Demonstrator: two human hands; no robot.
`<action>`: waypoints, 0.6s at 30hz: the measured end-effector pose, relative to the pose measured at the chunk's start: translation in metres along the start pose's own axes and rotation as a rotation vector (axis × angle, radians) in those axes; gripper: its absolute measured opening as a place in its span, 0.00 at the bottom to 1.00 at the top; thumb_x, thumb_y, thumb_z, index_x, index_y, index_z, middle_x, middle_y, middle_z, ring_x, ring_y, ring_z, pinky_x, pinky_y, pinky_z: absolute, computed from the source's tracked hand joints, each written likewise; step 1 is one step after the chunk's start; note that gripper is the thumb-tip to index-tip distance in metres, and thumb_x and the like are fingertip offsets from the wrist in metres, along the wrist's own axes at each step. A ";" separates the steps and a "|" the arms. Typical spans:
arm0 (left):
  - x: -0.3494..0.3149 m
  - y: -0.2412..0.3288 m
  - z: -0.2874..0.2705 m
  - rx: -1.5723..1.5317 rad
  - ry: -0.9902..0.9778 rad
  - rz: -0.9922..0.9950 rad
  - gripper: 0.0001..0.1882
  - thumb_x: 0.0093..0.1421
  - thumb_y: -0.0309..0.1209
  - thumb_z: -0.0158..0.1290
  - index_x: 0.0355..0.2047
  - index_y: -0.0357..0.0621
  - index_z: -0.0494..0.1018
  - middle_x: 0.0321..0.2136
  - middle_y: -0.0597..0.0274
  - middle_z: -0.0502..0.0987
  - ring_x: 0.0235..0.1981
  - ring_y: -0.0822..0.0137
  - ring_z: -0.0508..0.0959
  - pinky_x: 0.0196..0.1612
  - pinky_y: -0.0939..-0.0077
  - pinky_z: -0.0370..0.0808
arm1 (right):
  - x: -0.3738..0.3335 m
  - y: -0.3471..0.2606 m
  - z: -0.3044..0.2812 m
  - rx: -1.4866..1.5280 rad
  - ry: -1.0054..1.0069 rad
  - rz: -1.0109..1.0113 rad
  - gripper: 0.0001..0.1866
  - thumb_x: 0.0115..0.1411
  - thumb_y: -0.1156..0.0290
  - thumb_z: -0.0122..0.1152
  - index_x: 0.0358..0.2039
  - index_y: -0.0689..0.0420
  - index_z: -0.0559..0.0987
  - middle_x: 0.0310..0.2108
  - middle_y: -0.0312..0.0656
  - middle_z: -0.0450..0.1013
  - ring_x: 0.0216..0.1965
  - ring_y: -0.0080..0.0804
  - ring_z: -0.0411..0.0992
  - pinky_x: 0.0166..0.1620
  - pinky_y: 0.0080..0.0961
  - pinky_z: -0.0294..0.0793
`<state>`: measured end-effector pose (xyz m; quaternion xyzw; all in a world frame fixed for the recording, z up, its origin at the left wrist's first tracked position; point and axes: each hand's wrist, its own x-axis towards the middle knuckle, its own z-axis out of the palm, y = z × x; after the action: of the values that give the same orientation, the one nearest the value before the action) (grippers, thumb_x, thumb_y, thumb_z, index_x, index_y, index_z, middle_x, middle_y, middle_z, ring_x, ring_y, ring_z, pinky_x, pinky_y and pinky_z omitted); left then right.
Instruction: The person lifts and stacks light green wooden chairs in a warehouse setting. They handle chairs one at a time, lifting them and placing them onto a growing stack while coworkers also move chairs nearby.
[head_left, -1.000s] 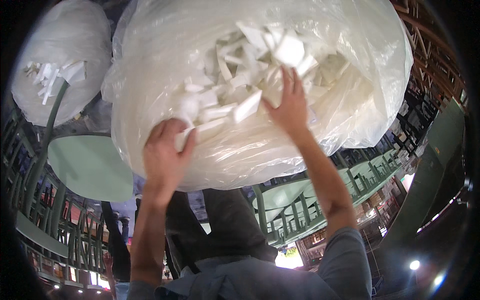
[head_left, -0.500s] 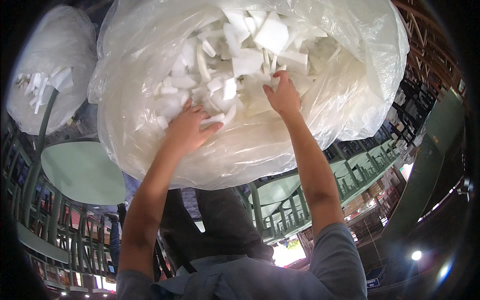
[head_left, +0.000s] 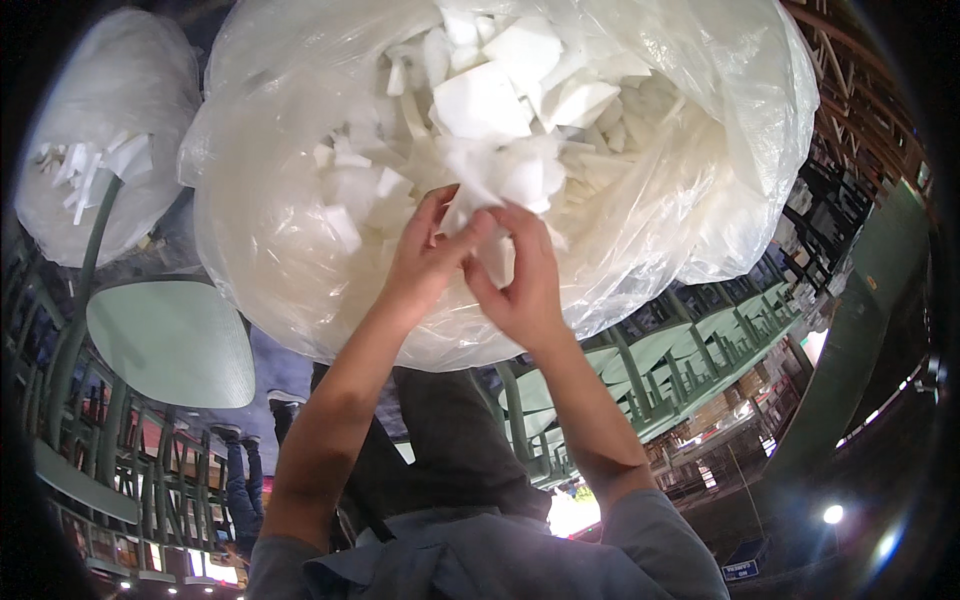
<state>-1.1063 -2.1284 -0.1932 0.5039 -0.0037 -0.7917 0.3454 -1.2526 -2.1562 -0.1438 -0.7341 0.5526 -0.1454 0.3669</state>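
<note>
Both hands are pressing against a big clear bag (head_left: 300,270) stuffed with white foam pieces (head_left: 490,100), which is filling the upper middle of the view. The left hand (head_left: 425,265) and the right hand (head_left: 520,290) are meeting at the bag's lower front, just touching each other. Their fingers (head_left: 440,205) are closing together on a fold of the plastic, pinching it between them. A second, smaller bag (head_left: 100,140) of foam is sitting to the far left, well apart. Green shelf racks (head_left: 690,340) are curving away at the right behind the bag.
</note>
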 end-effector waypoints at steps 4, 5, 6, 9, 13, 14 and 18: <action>0.007 -0.017 -0.034 -0.016 -0.011 -0.037 0.24 0.70 0.42 0.58 0.59 0.39 0.71 0.47 0.60 0.79 0.48 0.66 0.81 0.44 0.71 0.80 | 0.006 0.030 0.010 0.644 -0.046 0.516 0.45 0.57 0.68 0.75 0.70 0.60 0.60 0.56 0.50 0.71 0.49 0.38 0.77 0.44 0.32 0.79; 0.007 -0.022 -0.040 -0.018 -0.053 -0.004 0.24 0.70 0.42 0.58 0.59 0.39 0.71 0.48 0.61 0.79 0.49 0.66 0.81 0.44 0.72 0.80 | 0.007 0.035 0.013 0.556 -0.124 0.498 0.44 0.57 0.69 0.74 0.70 0.60 0.61 0.57 0.50 0.71 0.49 0.38 0.77 0.43 0.32 0.79; 0.008 -0.027 -0.044 0.027 -0.064 -0.015 0.24 0.70 0.41 0.58 0.60 0.41 0.72 0.50 0.61 0.78 0.50 0.65 0.80 0.45 0.71 0.80 | 0.007 0.039 0.015 0.473 -0.179 0.447 0.43 0.57 0.69 0.73 0.70 0.60 0.61 0.57 0.51 0.71 0.49 0.38 0.77 0.42 0.32 0.79; 0.012 -0.036 -0.044 0.204 -0.085 0.113 0.23 0.69 0.38 0.59 0.60 0.44 0.72 0.56 0.61 0.76 0.52 0.63 0.79 0.46 0.69 0.80 | 0.007 0.044 0.017 0.208 -0.167 0.288 0.34 0.60 0.72 0.66 0.66 0.62 0.67 0.50 0.50 0.76 0.42 0.39 0.79 0.40 0.29 0.79; 0.011 -0.038 -0.027 0.487 0.055 0.253 0.23 0.68 0.33 0.59 0.62 0.44 0.72 0.53 0.60 0.76 0.48 0.66 0.78 0.45 0.73 0.80 | 0.000 0.038 0.017 0.514 -0.002 0.696 0.28 0.62 0.77 0.61 0.64 0.63 0.70 0.42 0.43 0.80 0.36 0.24 0.77 0.38 0.21 0.76; 0.011 -0.036 -0.024 0.518 0.079 0.240 0.24 0.68 0.31 0.59 0.62 0.42 0.71 0.50 0.60 0.77 0.47 0.69 0.78 0.44 0.75 0.79 | -0.004 0.036 0.015 0.558 0.014 0.721 0.28 0.63 0.78 0.60 0.65 0.63 0.69 0.45 0.41 0.79 0.38 0.21 0.76 0.40 0.20 0.75; 0.023 -0.016 -0.039 0.737 0.116 0.002 0.26 0.66 0.32 0.61 0.63 0.43 0.70 0.53 0.54 0.73 0.48 0.65 0.78 0.44 0.72 0.79 | -0.016 0.034 -0.008 0.605 0.243 0.700 0.28 0.65 0.80 0.59 0.66 0.63 0.68 0.52 0.43 0.76 0.47 0.24 0.75 0.49 0.23 0.74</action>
<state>-1.0895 -2.1152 -0.2368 0.6385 -0.2694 -0.7070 0.1412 -1.2870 -2.1486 -0.1585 -0.3420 0.7383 -0.2522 0.5237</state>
